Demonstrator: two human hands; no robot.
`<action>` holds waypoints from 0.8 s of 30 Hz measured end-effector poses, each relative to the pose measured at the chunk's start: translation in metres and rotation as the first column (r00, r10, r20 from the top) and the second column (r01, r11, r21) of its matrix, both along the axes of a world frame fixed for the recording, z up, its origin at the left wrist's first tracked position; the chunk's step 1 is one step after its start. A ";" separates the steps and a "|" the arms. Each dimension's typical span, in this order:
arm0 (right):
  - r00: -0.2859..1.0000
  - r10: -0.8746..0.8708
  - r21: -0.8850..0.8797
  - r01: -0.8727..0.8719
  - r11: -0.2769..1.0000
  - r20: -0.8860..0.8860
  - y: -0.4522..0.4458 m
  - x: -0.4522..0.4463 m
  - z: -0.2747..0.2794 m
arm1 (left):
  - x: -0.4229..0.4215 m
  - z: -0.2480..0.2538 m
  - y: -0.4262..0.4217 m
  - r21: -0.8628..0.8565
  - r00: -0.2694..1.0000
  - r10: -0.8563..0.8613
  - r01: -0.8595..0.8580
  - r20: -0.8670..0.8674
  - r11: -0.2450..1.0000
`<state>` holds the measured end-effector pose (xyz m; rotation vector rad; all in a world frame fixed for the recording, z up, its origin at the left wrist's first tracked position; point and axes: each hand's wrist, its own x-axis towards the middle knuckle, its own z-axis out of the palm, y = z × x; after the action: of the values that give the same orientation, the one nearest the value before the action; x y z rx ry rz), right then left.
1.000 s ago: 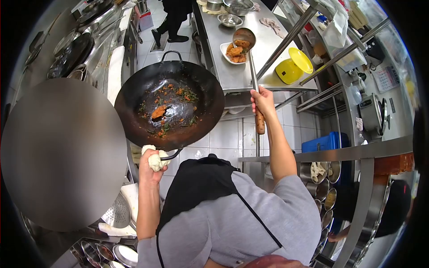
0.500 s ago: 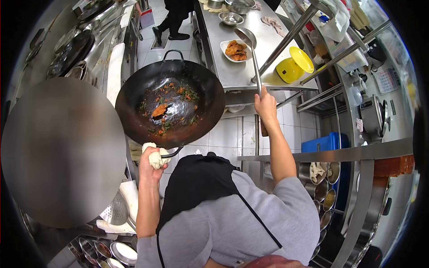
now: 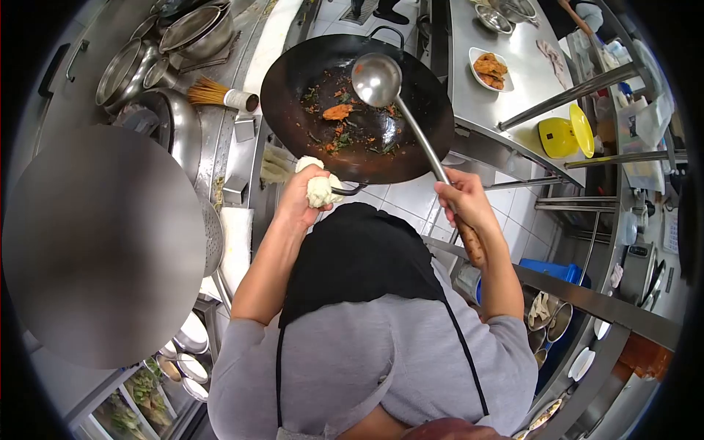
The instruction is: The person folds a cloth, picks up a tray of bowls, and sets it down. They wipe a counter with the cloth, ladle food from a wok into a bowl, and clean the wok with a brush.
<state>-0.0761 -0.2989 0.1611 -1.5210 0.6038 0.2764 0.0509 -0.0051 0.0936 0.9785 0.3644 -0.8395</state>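
My left hand (image 3: pixel 301 196) is closed round the near loop handle of a large black wok (image 3: pixel 286 110), with a crumpled pale cloth (image 3: pixel 320 191) between palm and handle. Inside the wok lie one orange-brown fried piece (image 3: pixel 337 112) and scattered green and orange bits. My right hand (image 3: pixel 469 199) grips the long handle of a steel ladle (image 3: pixel 376 81), whose bowl hangs over the wok's far half. Whether the ladle touches the food is unclear. On the steel table at the right, a white dish (image 3: pixel 480 79) holds several fried pieces (image 3: pixel 491 67).
Left of the wok is a steel counter with a bamboo brush (image 3: pixel 209 94) and stacked metal bowls (image 3: pixel 194 33). A yellow object with a round top (image 3: pixel 561 136) stands on the right table (image 3: pixel 469 37). Another person's dark shoes (image 3: pixel 391 16) show beyond the wok.
My view has turned left, so the wok and table appear further right. The ladle has swung from beside the table to over the wok. My left hand still holds the wok.
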 end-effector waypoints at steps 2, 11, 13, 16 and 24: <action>0.999 0.032 0.031 -0.031 0.999 -0.026 0.007 0.006 -0.011 | -0.003 0.001 0.001 0.013 1.000 0.007 -0.007 0.025 1.000; 0.993 0.055 0.416 -0.005 0.909 -0.109 0.032 -0.005 -0.014 | -0.006 -0.004 0.004 0.040 0.997 0.058 -0.060 0.054 0.997; 0.993 0.058 0.456 -0.006 0.890 -0.100 0.031 -0.008 -0.013 | -0.006 -0.006 0.007 0.045 0.998 0.064 -0.065 0.028 0.997; 0.996 0.042 0.511 0.004 0.859 -0.077 0.029 -0.011 -0.011 | -0.006 -0.009 0.013 0.004 0.998 0.064 -0.064 -0.006 0.998; 0.951 -0.277 0.448 0.191 0.873 0.134 -0.014 -0.030 0.025 | -0.003 0.006 0.015 -0.003 0.997 0.061 -0.062 -0.052 0.998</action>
<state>-0.1058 -0.3131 0.1856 -1.0180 0.5241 0.0623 0.0480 0.0095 0.0993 0.9383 0.4348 -0.8104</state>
